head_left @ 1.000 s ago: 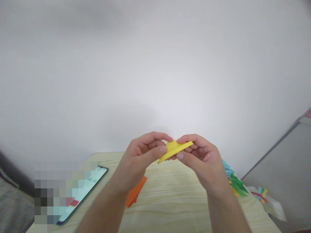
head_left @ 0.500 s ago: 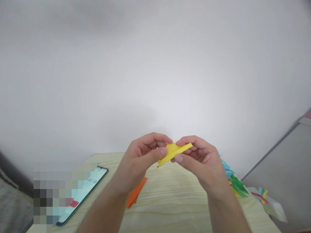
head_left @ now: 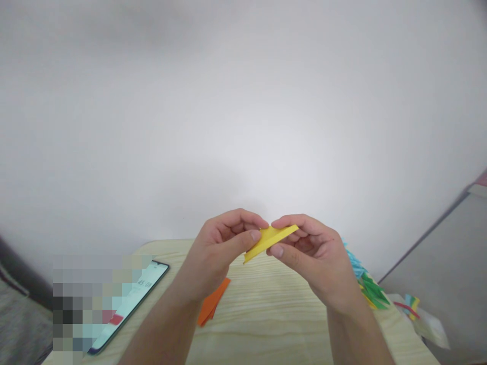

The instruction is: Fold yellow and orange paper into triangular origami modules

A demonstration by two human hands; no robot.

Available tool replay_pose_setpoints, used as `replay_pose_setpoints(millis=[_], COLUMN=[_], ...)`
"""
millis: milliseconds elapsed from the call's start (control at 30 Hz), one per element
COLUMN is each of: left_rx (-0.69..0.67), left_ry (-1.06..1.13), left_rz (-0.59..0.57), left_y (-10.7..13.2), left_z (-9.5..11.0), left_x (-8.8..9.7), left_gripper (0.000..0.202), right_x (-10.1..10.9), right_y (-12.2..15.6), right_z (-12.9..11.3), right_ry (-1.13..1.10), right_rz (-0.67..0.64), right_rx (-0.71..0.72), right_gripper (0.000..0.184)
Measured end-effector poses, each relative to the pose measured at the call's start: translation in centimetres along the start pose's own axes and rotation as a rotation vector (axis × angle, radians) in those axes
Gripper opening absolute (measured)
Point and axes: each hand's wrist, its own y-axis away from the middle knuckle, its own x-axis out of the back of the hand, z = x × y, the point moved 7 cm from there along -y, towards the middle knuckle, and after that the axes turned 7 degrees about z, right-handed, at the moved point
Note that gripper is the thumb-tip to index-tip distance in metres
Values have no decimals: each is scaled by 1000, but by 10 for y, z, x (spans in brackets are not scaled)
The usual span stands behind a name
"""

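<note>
Paper, yellow and folded, with a narrow band along its lower side, was held in the air above the wood-grained table, slanting upward to the right. The left hand pinched it between thumb and index finger near its lower end; the right hand gripped the other half, thumb at the lower edge, index finger on top, remaining fingers curled behind. Orange folded pieces lay on the table, partly hidden by the left forearm, and a phone rested farther left, partly pixelated. Green pieces and blue pieces sat near the table's right edge, beside the right wrist.
</note>
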Motion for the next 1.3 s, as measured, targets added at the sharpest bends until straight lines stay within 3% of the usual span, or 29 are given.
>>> replay_pose_setpoints(millis=[200, 400, 767, 1133, 1300], left_rx=[-6, -44, -51, -68, -73], left_ry=[-13, -48, -20, -104, -120], left_rz=[4, 39, 5, 87, 80], left_y=[1, 1, 1, 2, 3], left_z=[1, 6, 5, 8, 9], left_x=[0, 0, -6, -1, -2], left_gripper=[14, 12, 10, 10, 9], right_x=[1, 1, -1, 3, 3], right_y=[0, 1, 0, -1, -2], right_z=[3, 5, 7, 7, 5], right_ry=[-6, -30, -96, -8, -36], right_rz=[10, 52, 55, 81, 76], right_rx=[75, 10, 23, 20, 45], right_gripper=[30, 38, 36, 28, 35])
